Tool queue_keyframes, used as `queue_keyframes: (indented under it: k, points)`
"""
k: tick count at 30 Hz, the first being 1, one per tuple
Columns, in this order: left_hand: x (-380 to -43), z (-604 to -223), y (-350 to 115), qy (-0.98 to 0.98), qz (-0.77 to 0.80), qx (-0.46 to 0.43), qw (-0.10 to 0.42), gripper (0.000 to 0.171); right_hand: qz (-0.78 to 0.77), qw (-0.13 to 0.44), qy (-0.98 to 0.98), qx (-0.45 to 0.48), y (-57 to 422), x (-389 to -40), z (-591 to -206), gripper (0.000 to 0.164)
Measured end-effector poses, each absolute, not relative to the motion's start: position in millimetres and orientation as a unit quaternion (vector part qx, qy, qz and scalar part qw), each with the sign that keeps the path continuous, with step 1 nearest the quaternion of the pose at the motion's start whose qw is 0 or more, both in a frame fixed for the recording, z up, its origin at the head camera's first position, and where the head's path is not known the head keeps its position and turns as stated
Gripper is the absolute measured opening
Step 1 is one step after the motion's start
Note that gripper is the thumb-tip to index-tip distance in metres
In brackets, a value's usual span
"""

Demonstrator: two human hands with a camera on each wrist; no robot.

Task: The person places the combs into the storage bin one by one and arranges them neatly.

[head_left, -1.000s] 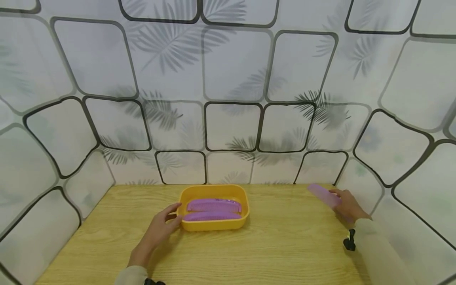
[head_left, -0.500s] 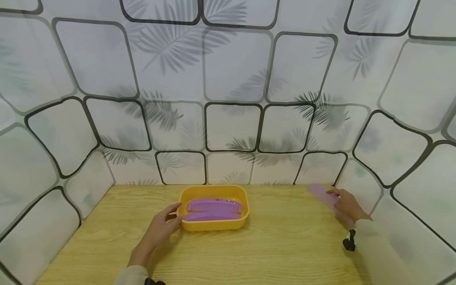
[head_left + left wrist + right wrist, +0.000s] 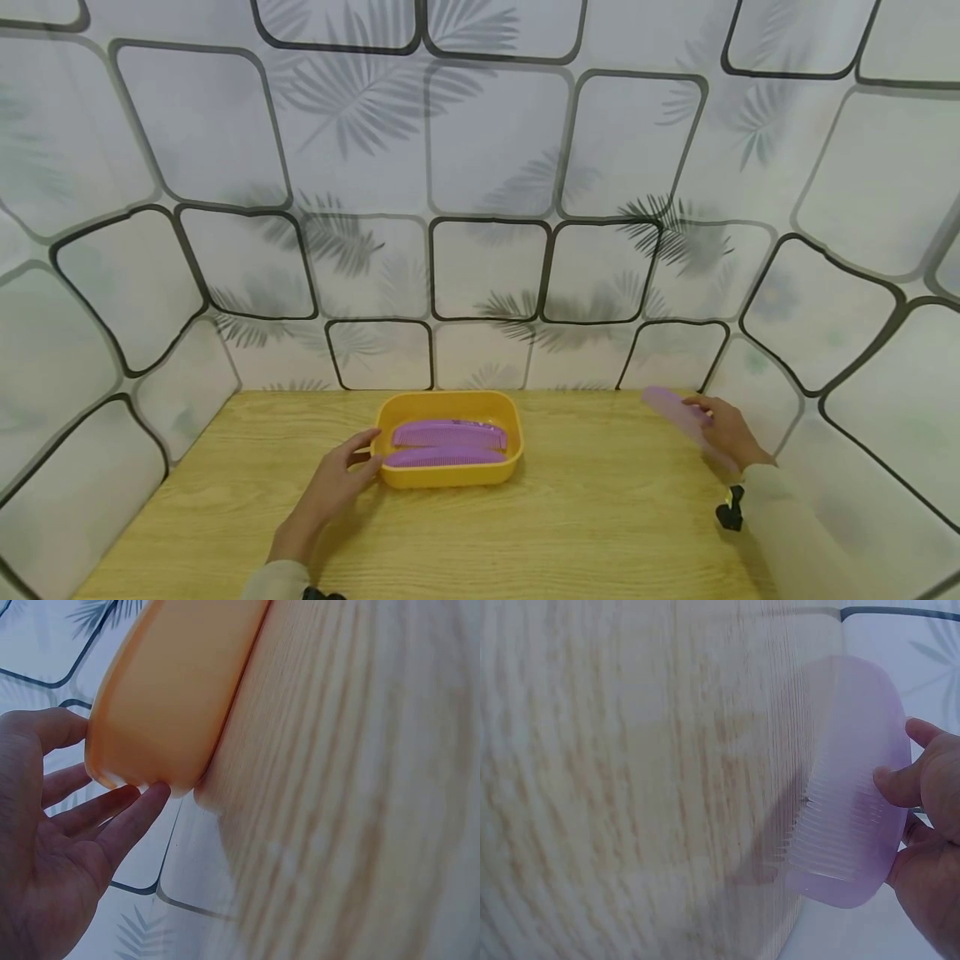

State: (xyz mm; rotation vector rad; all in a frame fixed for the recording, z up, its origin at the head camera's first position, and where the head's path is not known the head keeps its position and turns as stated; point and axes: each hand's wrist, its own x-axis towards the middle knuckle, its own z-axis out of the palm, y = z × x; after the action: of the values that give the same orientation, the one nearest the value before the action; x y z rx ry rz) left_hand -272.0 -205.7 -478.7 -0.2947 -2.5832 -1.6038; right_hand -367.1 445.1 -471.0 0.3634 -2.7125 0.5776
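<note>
In the head view a yellow plastic tray (image 3: pixel 450 477) stands on the table, with two purple combs, the back comb (image 3: pixel 450 433) and the front comb (image 3: pixel 446 457), lying in it side by side. My left hand (image 3: pixel 337 479) is at the tray's left end, its extended fingers touching the rim and wall; the left wrist view shows fingertips (image 3: pixel 161 791) against the orange-looking wall. Far to the right, my right hand (image 3: pixel 731 433) pinches a pale purple translucent comb (image 3: pixel 855 795) along its spine. The comb's teeth point toward the tabletop, close over it.
The light wood table (image 3: pixel 585 533) runs back to a wall covering (image 3: pixel 487 267) with a stone-and-leaf pattern. A side wall (image 3: pixel 847 425) rises just beyond the right hand. Black wrist bands show at both sleeves (image 3: pixel 787 525).
My right hand's fingers have shifted slightly up along the comb, which has tilted a little. The left hand and the tray hold their places.
</note>
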Motion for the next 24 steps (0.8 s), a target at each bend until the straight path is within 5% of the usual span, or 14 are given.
queue_keyframes:
  k: [13,24]
  points:
    - [-273,-479,-206,-0.848,-0.519,-0.099,0.045,0.051,0.274,0.131,-0.945,0.120,431,-367,-466,0.036]
    - [-272,-478,-207,-0.851,-0.514,-0.097,0.041,0.052,0.295,0.157,-0.921,0.201,407,-374,-462,0.030]
